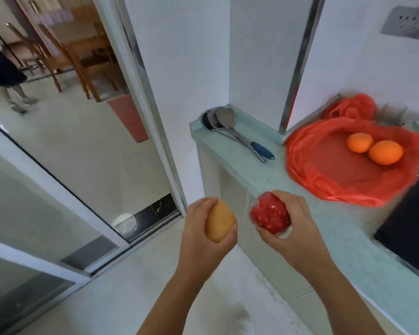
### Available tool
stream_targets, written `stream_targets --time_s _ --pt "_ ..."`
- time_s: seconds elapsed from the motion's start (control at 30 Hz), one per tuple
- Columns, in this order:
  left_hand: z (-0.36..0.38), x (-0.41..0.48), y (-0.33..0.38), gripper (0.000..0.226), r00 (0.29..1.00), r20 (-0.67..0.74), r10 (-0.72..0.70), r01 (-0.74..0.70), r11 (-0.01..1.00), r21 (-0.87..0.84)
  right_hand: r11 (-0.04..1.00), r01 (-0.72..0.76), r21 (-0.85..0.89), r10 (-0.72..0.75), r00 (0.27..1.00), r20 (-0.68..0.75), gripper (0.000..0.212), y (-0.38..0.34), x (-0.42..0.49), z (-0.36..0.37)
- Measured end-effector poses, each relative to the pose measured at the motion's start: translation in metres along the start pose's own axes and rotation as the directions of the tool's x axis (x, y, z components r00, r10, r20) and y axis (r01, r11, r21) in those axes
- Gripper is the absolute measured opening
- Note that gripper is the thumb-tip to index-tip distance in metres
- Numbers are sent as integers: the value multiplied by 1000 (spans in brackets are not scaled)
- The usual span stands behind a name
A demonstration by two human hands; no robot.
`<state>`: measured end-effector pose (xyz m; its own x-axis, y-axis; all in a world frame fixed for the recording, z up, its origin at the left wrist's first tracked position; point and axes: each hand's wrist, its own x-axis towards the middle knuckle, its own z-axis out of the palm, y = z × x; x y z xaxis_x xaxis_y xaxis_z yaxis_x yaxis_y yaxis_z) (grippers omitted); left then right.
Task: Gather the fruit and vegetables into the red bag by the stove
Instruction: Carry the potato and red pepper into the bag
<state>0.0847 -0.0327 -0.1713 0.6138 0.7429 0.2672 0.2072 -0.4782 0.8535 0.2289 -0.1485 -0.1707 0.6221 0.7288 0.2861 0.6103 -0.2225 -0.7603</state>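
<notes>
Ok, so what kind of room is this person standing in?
Most likely a home kitchen: a counter carries cooking utensils and a dark stove top, a socket sits on the wall above, and dining chairs show through the doorway.

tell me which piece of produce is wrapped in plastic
The red one gripped in the right hand: crinkled clear wrap covers it. The potato in the left hand and both oranges in the red bag are bare.
</notes>
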Motion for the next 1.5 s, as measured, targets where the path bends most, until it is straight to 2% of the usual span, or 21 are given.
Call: stream_targets --time_s 0.2,0.43,0.63,0.77,1.03,1.23,1.5 --pt "68 89 13 55 987 137 89 -81 995 -65 994 -100 -45 89 975 -204 71 52 55 -48" --pt "134 135 12 53 955 262 140 -110 986 -127 959 -269 -93 230 925 -302 71 96 71 -77" --pt "197 184 16 53 889 414 196 -102 966 -238 894 -443 -65 376 822 -428 70 128 79 -101" --pt "239 219 17 54 813 507 285 -153 946 -285 842 -537 -45 449 746 -492 73 151 94 -111" --pt "310 285 5 54 695 613 375 -204 921 -332 766 -642 -45 512 649 -563 72 192 148 -108" --pt "355 310 -1 55 603 674 427 -239 903 -357 699 -715 2 597 581 -553 71 218 168 -106" --pt "407 329 -7 56 520 739 429 -237 903 -358 606 -794 43 670 480 -567 71 256 187 -112"
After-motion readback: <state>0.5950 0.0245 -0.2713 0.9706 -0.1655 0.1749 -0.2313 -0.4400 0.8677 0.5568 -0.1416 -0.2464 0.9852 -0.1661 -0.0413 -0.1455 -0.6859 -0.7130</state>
